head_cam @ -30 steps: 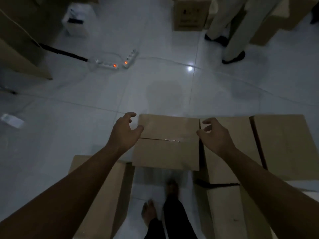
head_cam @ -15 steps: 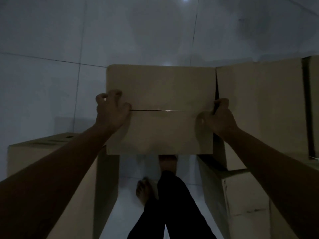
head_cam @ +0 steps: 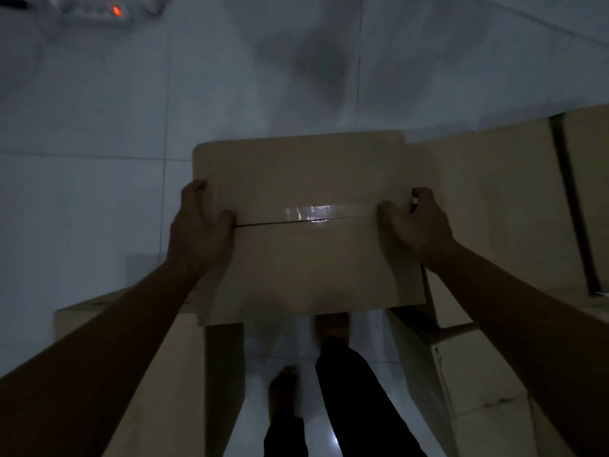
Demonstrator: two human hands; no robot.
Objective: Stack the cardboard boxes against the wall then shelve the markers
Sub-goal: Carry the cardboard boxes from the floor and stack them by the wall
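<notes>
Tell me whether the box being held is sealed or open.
Sealed: the cardboard box has both top flaps shut flat, with shiny clear tape along their seam.

Taped brown cardboard box (head_cam: pixel 306 225), top level, beside other boxes (head_cam: pixel 487 206).

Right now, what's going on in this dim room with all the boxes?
A person is holding a taped cardboard box with both hands: the left hand grips its left edge and the right hand its right edge. It looks lifted, since their bare feet show beneath its near edge. More boxes sit close by on the right, and another box stands under the left arm. A power strip with a glowing switch lies on the tiled floor beyond.
</notes>
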